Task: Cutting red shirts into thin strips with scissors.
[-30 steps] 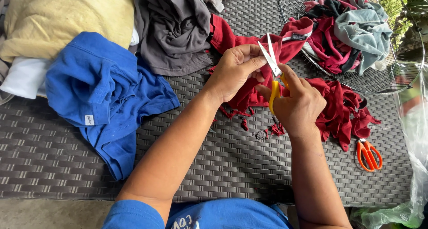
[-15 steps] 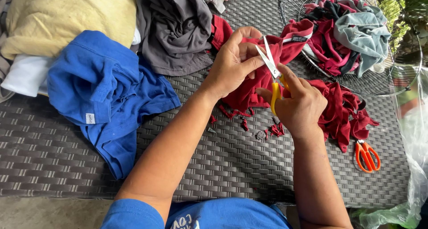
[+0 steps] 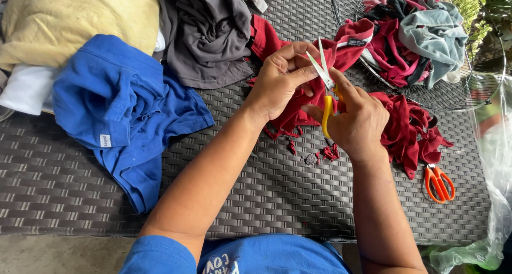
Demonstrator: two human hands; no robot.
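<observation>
My left hand (image 3: 277, 82) grips a piece of dark red cloth (image 3: 290, 111) over a grey woven table (image 3: 256, 188). My right hand (image 3: 360, 119) holds yellow-handled scissors (image 3: 325, 85) with their blades apart and pointing up at the cloth beside my left fingers. More dark red cloth (image 3: 408, 127) lies bunched to the right of my right hand. Small red scraps (image 3: 320, 154) lie on the table below my hands.
A blue shirt (image 3: 125, 111) lies at the left, a yellow cloth (image 3: 74, 15) and a grey garment (image 3: 205, 31) behind it. A round wire basket (image 3: 488, 85) at the back right holds mixed clothes. Orange scissors (image 3: 438, 182) lie at the right, beside a clear plastic bag (image 3: 493, 199).
The hands and the scissors have stayed in place on the red cloth. My left hand's grip has shifted slightly.
</observation>
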